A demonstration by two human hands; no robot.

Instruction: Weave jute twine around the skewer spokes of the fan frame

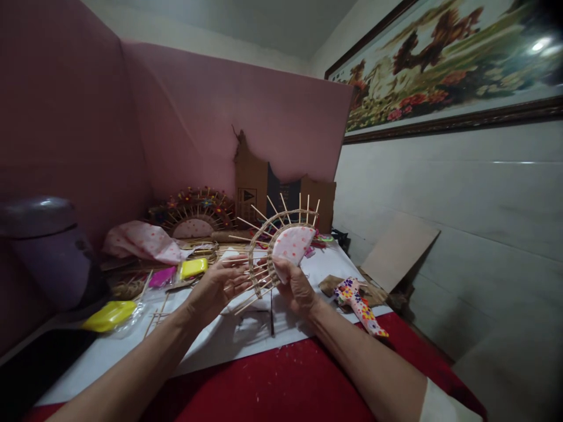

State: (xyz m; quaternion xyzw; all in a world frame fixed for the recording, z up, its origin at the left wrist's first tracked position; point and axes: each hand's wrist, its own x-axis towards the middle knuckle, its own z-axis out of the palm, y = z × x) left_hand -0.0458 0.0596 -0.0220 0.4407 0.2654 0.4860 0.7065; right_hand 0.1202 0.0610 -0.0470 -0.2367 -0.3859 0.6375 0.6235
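Pink partition wall [237, 111] closed off the back; red cloth tabletop [264, 387] was partly covered by a white sheet [211, 354], my reference from where I stood. Workpiece: half-round fan frame of pale sticks and brown weave [270, 249], held up above the white sheet's middle. Right hand [295, 287] had it pinched low: thumb on the pink dotted cloth half-disc [294, 243], other fingers mostly hidden behind. Left hand [224, 281] was at the outer side, fingers bent and a bit apart near the stick ends; couldn't tell if they gripped any.

Status, my read: part-built. Done: half-disc fitted, inner and outer woven bands round it, gap between. Open: sticks poked out bare past the outer band, no ornaments visible; couldn't say how much was left. Similar fan with coloured flowers [193, 227] stood toward the white sheet's far side. Two yellow packets [109, 315] and a magenta packet [162, 277] lay toward its left end.
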